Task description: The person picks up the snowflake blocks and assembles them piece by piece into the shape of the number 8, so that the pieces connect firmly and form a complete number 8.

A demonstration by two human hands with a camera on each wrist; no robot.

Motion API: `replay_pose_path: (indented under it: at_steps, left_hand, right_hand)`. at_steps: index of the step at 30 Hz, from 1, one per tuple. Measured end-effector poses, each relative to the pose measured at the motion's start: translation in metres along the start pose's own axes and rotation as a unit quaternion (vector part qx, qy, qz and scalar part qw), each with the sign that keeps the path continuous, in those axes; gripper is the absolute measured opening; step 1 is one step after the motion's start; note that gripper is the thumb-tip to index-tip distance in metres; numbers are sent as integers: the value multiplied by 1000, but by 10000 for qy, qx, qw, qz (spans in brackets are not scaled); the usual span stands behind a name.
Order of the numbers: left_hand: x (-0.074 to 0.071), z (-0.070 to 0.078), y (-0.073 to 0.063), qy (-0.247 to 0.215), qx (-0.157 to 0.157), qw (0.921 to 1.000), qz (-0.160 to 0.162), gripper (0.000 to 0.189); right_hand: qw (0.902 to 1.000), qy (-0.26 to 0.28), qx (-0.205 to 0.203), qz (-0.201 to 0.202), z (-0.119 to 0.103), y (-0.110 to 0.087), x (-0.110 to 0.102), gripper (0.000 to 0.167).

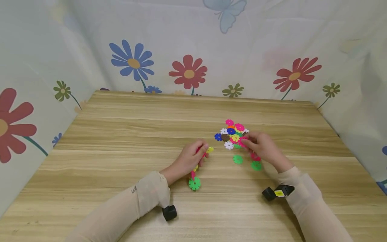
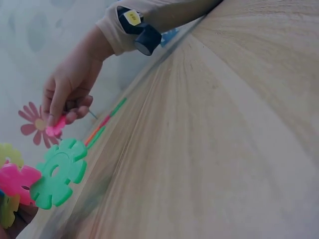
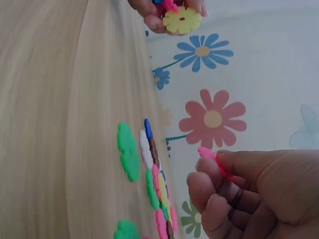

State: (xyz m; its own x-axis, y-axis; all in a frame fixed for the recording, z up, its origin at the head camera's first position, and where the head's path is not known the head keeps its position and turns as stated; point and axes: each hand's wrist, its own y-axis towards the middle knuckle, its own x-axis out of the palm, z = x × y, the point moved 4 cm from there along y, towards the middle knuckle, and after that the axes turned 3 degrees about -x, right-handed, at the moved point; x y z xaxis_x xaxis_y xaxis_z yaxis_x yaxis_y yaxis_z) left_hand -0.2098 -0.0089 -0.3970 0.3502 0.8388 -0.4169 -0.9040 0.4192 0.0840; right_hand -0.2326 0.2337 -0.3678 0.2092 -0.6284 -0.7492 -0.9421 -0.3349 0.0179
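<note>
My left hand (image 1: pixel 191 155) grips a chain of joined notched plastic discs above the table. A green disc (image 1: pixel 195 183) hangs at its near end, with pink and yellow ones above it, and a yellow disc (image 3: pixel 182 20) sticks out past the fingertips. In the left wrist view the green disc slots into a pink disc (image 2: pixel 20 181). Between thumb and forefinger, my right hand (image 1: pixel 263 148) pinches a single pink disc (image 3: pixel 212 155), lifted beside the pile of loose discs (image 1: pixel 229 145).
The pile mixes white, blue, brown, yellow, pink, orange and green discs. Nearer me lie two green discs (image 1: pixel 238 159), one beside a pink disc (image 1: pixel 255 156). Flower-printed cloth (image 1: pixel 242 60) encloses the wooden table (image 1: pixel 121 134) at the back and sides.
</note>
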Motion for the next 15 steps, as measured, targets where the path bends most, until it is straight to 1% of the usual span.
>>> replay_pose_path:
  at_steps: [6,11,15]
  left_hand:
    - [2,-4,0,-30,-21,10000,-81,28]
    - [4,-2,-1,-53,2,9999,-144,29]
    - [4,-1,-2,-38,9,9999,-155,28]
  right_hand:
    - [9972,638,-362,-135,-14,0,12,18]
    - [9908,1251,-360,-379,-27,-2,26,23]
    - [9836,1716,-392,-397,-37,-4,34,29]
